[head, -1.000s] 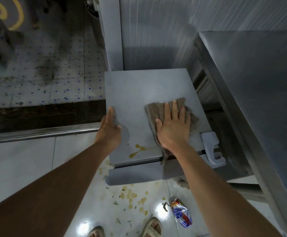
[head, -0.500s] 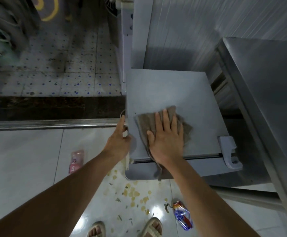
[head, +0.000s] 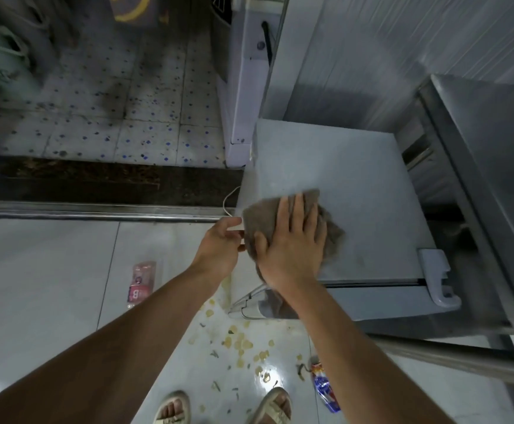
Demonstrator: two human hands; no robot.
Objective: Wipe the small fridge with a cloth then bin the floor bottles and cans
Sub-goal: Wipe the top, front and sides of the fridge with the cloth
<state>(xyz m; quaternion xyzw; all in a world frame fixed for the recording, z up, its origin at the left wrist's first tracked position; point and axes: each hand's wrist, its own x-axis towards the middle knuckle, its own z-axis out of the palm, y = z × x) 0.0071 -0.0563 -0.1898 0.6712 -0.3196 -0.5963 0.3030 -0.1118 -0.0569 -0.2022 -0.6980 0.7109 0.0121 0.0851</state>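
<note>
Our brown cloth (head: 280,223) lies on the near left corner of the small fridge (head: 341,179) top, our right hand (head: 292,243) pressing it flat with straight fingers. Our left hand (head: 222,243) pinches the fridge's left edge beside the cloth. On the floor (head: 51,286) lie a pink bottle (head: 141,284) (left) and a blue can (head: 324,385) by our sandalled feet (head: 275,407).

left hand (head: 220,247): fingers loosely curled, forearm extended
right hand (head: 292,246): flat, fingers spread, palm down
</note>
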